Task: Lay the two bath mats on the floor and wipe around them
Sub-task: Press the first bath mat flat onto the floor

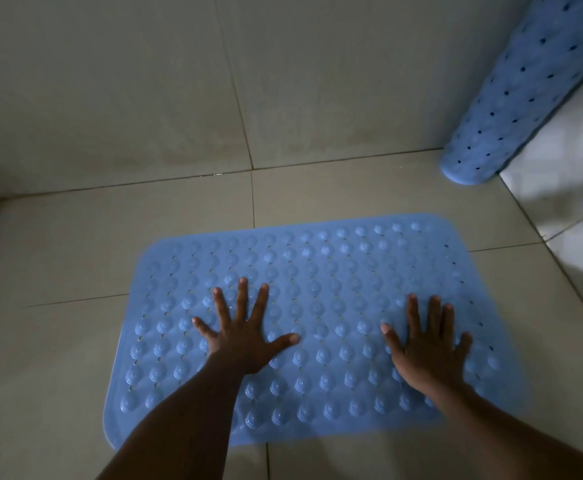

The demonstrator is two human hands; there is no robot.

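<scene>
A blue bath mat (321, 271) with rows of round bumps and small holes lies flat on the tiled floor (58, 258). My left hand (243, 336) presses flat on its left-middle part, fingers spread and straight. Flat on the mat's right part lies my right hand (428, 341), its fingers straight as well. A second blue mat (525, 88), rolled into a tube with dark holes, stands leaning in the far right corner against the wall.
Grey tiled walls (110, 81) meet the floor just behind the mat. A white surface (560, 174) runs along the right side beside the rolled mat. Bare floor tiles lie left of the flat mat.
</scene>
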